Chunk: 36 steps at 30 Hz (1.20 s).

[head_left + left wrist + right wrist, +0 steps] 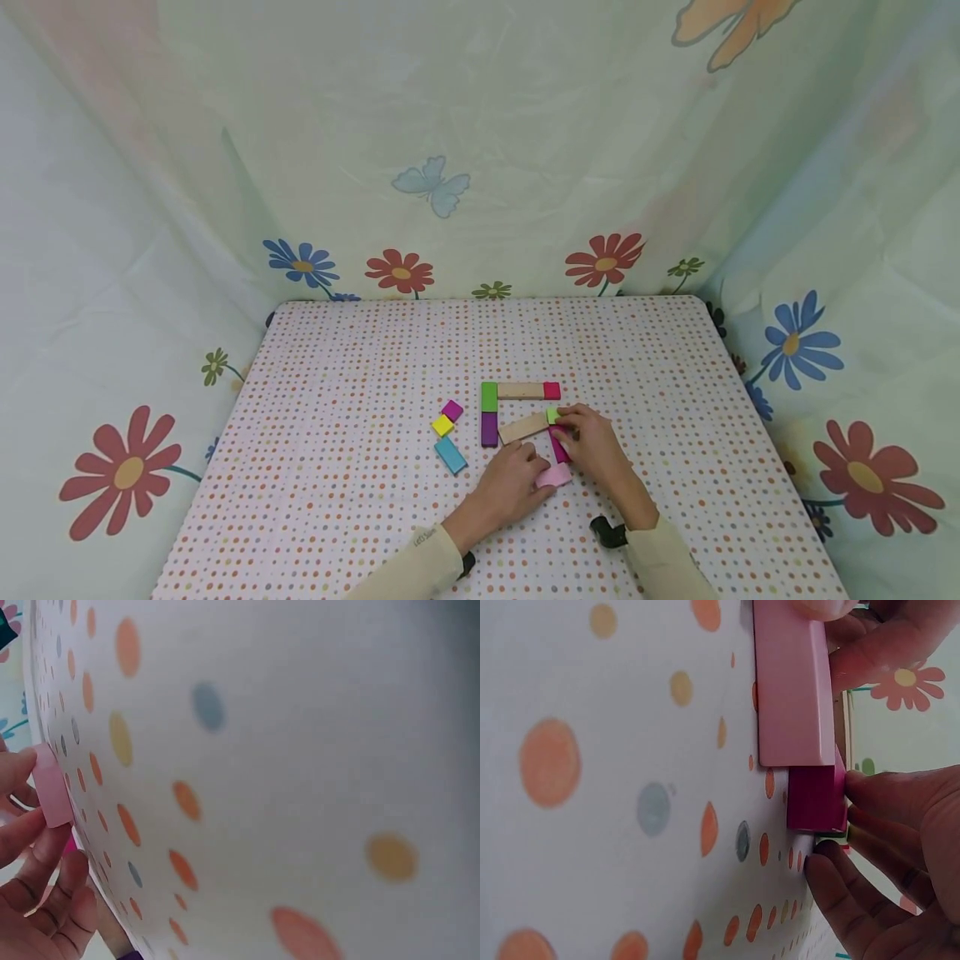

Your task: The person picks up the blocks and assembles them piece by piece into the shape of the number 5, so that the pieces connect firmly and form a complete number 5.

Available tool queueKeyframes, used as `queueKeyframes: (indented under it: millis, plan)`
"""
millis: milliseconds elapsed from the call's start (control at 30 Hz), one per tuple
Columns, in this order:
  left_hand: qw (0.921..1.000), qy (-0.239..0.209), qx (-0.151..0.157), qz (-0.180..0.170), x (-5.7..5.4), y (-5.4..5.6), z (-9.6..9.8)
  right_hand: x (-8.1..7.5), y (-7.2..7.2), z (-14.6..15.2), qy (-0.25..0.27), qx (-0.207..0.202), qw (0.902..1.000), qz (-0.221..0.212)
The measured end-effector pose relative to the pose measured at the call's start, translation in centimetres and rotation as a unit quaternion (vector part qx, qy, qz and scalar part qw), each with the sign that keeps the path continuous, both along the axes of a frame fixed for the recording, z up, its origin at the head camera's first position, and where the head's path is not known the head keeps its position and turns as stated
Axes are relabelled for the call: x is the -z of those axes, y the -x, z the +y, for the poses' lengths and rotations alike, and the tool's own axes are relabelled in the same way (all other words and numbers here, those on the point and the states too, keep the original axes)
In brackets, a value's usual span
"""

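Between the thumb and fingers of my left hand (510,483) is a pink block (553,476), pinched at the near end of a block outline. My right hand (596,446) grips a magenta block (814,799), whose end meets the pink one. Its fingertips also reach a light green cube (552,415), partly covered in the head view. From that cube a slanted plain wooden block (524,428) runs left toward a purple block (489,429). Farther up, a green block (489,397), another wooden block (521,391) and a red cube (552,391) form a corner.
Left of the outline lie a turquoise block (451,456), a yellow cube (442,426) and a purple cube (452,409). All rest on a table with a dotted cover (337,467). A flowered curtain (525,125) encloses the back and sides.
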State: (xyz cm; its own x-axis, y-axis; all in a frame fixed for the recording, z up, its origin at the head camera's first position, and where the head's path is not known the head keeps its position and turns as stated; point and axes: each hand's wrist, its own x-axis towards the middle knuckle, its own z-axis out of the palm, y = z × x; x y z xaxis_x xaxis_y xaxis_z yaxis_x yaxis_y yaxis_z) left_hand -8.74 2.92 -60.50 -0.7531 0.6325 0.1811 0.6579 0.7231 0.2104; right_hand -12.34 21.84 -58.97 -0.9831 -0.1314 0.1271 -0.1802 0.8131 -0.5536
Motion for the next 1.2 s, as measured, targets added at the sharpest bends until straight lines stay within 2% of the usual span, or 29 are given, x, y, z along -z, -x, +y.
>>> queueKeyframes:
  millis: [467, 633, 833, 1000, 1067, 1200]
  plan:
    - [0.9993, 0.014, -0.034, 0.000, -0.2, -0.9, 0.8, 0.0, -0.1, 0.0, 0.017, 0.008, 0.9998, 0.002]
    - [0.9990, 0.002, -0.043, -0.008, -0.3, -0.7, 0.3, 0.2, 0.0, 0.1, 0.022, 0.002, 0.9997, 0.004]
    - [0.9956, -0.058, -0.068, -0.029, -1.3, 0.5, -1.8, 0.2, 0.1, 0.2, 0.004, 0.003, 1.0000, -0.003]
    - [0.9898, -0.079, -0.111, -0.042, -2.7, 1.7, -4.4, 0.2, 0.0, 0.1, -0.003, 0.007, 1.0000, -0.006]
    - [0.9881, -0.067, -0.134, -0.035, -3.0, 2.3, -5.6, 0.2, 0.0, 0.0, 0.001, 0.008, 1.0000, -0.007]
    - [0.9835, -0.032, -0.177, 0.013, -3.1, 3.3, -7.8, 0.2, 0.0, 0.1, 0.009, 0.008, 0.9999, -0.007]
